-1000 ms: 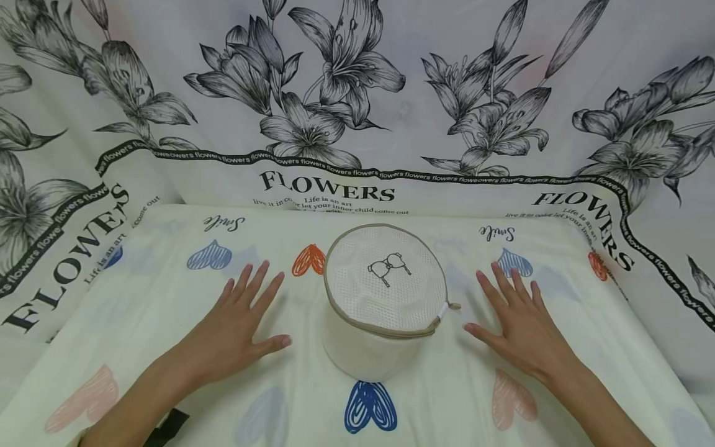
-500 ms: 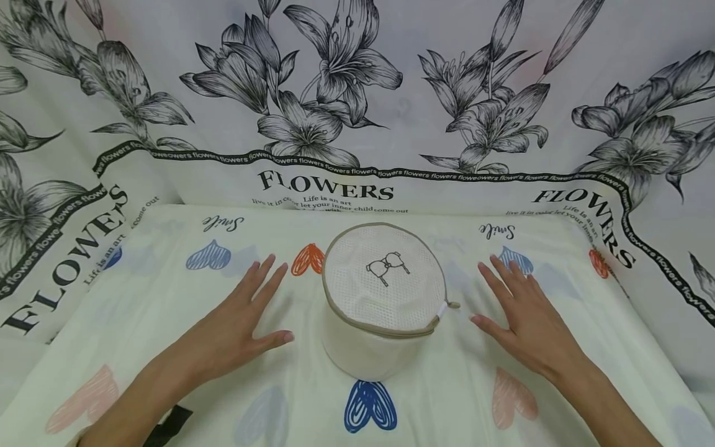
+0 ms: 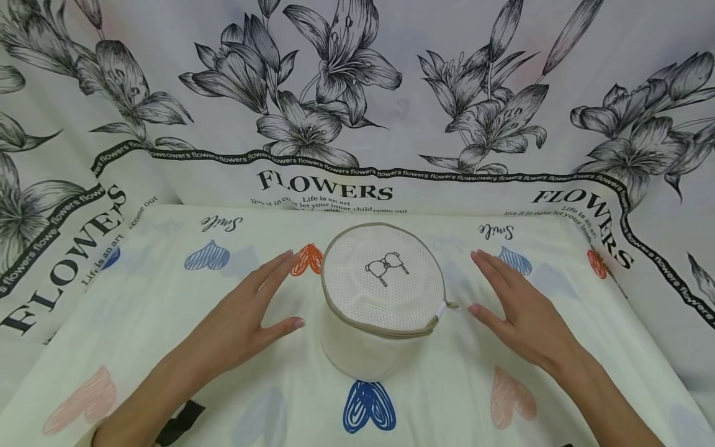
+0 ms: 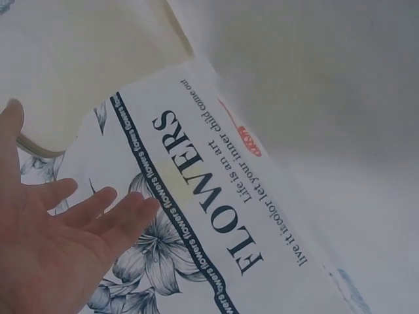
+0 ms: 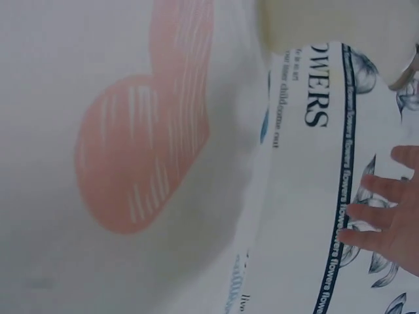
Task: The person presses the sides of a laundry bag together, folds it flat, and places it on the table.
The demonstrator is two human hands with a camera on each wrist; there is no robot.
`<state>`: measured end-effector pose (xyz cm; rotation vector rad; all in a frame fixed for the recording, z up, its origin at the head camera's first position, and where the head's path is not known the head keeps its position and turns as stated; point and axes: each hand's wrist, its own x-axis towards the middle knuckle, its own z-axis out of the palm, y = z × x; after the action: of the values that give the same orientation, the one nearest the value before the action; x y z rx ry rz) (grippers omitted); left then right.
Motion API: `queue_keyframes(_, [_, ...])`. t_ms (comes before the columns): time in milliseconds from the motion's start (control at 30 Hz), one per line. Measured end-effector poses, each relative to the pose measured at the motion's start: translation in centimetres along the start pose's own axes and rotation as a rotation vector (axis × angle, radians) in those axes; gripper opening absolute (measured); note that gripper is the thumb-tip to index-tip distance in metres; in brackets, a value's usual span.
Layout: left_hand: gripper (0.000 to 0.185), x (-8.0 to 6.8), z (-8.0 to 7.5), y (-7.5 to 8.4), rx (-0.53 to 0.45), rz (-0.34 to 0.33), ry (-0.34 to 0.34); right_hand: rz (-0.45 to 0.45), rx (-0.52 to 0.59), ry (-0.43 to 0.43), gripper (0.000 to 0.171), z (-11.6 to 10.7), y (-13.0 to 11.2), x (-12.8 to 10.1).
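Note:
A round, white zippered mesh laundry bag (image 3: 382,347) stands upright in the middle of the head view. Its mesh lid carries a line drawing of glasses, and tan piping runs round the rim. The zip pull (image 3: 451,305) sticks out at the lid's right side. My left hand (image 3: 240,326) is held left of the bag, fingers straight and thumb apart, touching nothing. On the other side, my right hand (image 3: 525,320) is likewise extended with a gap to the bag. Both wrist views catch part of the bag's side (image 4: 72,72) beyond the fingers.
A white cloth (image 3: 436,403) printed with hearts covers the table. Behind it hangs a white curtain (image 3: 413,124) with black lily drawings and "FLOWERS" lettering. A black strap end (image 3: 181,422) shows beneath my left forearm.
Both hands have turned from palms down to palms facing inward, fingers drawn closer together. My left hand has shifted slightly right toward the bag. The bag has stayed put.

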<state>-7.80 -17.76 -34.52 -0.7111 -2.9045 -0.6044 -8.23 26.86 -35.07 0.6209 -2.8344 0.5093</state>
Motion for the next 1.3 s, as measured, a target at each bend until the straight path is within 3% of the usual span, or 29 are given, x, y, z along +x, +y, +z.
queue_keyframes(200, [0.100,0.4,-0.2,0.7,-0.027,-0.007,-0.011,0.037,0.097,-0.042,0.077,-0.5,-0.7,0.5])
queue_keyframes(400, [0.099,0.7,0.0,1.3,-0.034,0.054,0.031,0.054,0.294,-0.097,0.070,-0.9,-1.5,1.0])
queue_keyframes(600, [0.096,1.0,-0.1,1.9,-0.088,0.120,0.077,0.008,0.344,-0.118,0.067,-1.3,-2.3,1.9])
queue_keyframes(833, [0.096,1.4,0.0,2.5,-0.133,0.122,0.073,0.014,0.408,-0.157,0.064,-1.4,-3.3,3.0])
queue_keyframes(967, [0.094,1.5,0.2,2.7,-0.139,0.130,0.079,0.036,0.502,-0.168,0.060,-1.1,-3.7,3.3])
queue_keyframes(1133, [0.089,1.5,0.6,2.7,-0.140,0.172,0.138,0.046,0.667,-0.182,0.057,-0.8,-4.1,3.6])
queue_keyframes(1300, [0.078,1.7,0.6,2.9,-0.171,0.205,0.187,0.064,0.763,-0.180,0.053,-0.8,-4.4,3.8])
